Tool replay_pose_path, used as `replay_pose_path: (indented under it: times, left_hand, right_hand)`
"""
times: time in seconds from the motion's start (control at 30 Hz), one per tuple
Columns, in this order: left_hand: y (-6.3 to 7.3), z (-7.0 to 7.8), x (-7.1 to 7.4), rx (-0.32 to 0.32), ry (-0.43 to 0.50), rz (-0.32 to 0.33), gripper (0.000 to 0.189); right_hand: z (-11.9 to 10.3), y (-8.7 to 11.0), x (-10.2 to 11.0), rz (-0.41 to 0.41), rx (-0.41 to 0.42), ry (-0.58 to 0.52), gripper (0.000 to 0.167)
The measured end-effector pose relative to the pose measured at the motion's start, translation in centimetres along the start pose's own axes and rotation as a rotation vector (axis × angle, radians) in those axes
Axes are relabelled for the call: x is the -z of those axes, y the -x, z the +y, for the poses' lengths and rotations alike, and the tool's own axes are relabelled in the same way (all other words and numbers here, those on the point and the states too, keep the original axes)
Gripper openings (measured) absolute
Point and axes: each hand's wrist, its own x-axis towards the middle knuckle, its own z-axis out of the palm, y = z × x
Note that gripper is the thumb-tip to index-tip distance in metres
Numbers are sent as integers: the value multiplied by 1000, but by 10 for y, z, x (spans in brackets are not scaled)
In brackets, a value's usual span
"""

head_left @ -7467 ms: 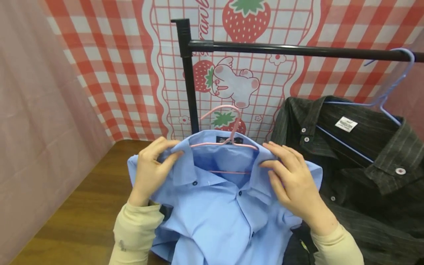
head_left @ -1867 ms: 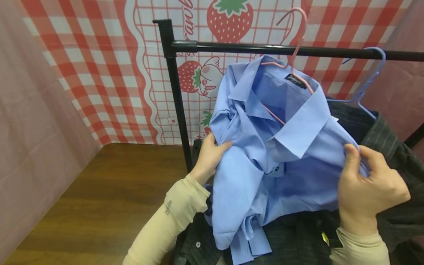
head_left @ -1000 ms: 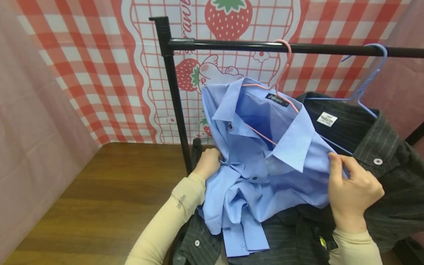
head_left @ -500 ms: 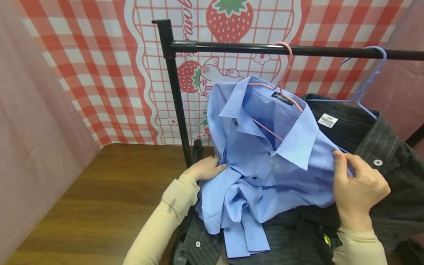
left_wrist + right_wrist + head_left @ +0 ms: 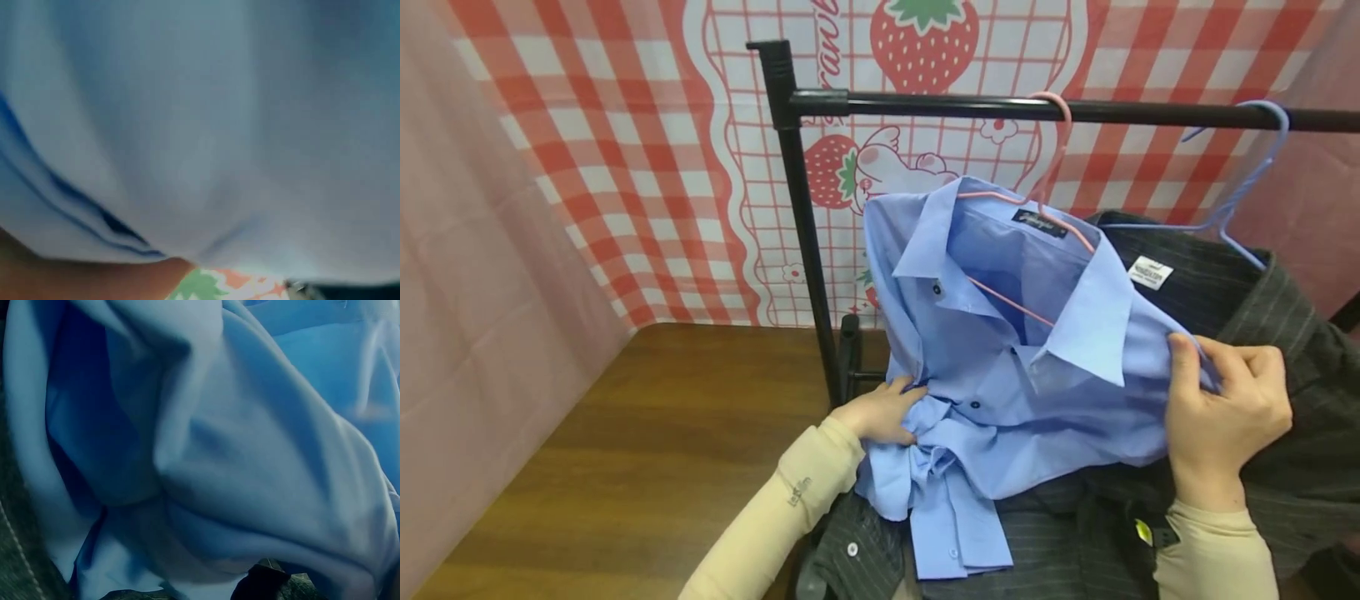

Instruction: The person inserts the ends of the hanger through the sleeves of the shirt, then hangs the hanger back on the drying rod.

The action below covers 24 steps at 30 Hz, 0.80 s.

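Note:
A light blue shirt (image 5: 1000, 367) hangs on a pink hanger (image 5: 1060, 142), whose hook is over the black rail (image 5: 925, 106). Its collar stands open, and its lower part lies bunched and folded. My left hand (image 5: 883, 412) holds the bunched sleeve on the shirt's left side, fingers partly hidden by cloth. My right hand (image 5: 1228, 417) pinches the shirt's right shoulder between thumb and fingers. Both wrist views are filled by blurred blue cloth (image 5: 200, 125), also folded in the right wrist view (image 5: 262, 437).
A dark striped shirt (image 5: 1270, 308) hangs behind on a blue-violet hanger (image 5: 1247, 183), right along the rail. The rack's black post (image 5: 808, 233) stands at left. A wooden table (image 5: 662, 442) extends left, with a checked strawberry cloth (image 5: 625, 150) behind.
The shirt on its pink hanger went from in front of the rack up onto the rail. My left hand shifted down along its sleeve, bunching cloth; my right hand keeps its pinch at the shoulder.

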Motion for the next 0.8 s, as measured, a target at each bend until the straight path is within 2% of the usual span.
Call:
replay_pose_path:
  times: [0.13, 0.27, 0.33, 0.47, 0.6, 0.67, 0.8]
  left_hand:
    - [-7, -2, -5, 23, -53, -22, 61]
    - [-8, -3, -5, 52, -65, -25, 62]
    - [-2, -3, -3, 60, -48, -10, 65]
    - [18, -4, 5, 89, 27, 26, 73]
    - [37, -4, 9, 133, 36, 22, 75]
    - [41, -4, 8, 113, 11, 12, 72]
    - [37, -2, 1, -2, -58, 52, 56]
  right_hand:
    - [0, -2, -3, 14, -12, 8, 35]
    - [2, -4, -7, 6, -10, 5, 32]
    - [3, -3, -8, -5, 4, -8, 32]
    - [4, 0, -8, -11, 15, -27, 28]
    - [3, 1, -9, -7, 12, -31, 29]
    - [2, -1, -10, 0, 14, -36, 29]
    - [-2, -7, -12, 17, 16, -60, 28]
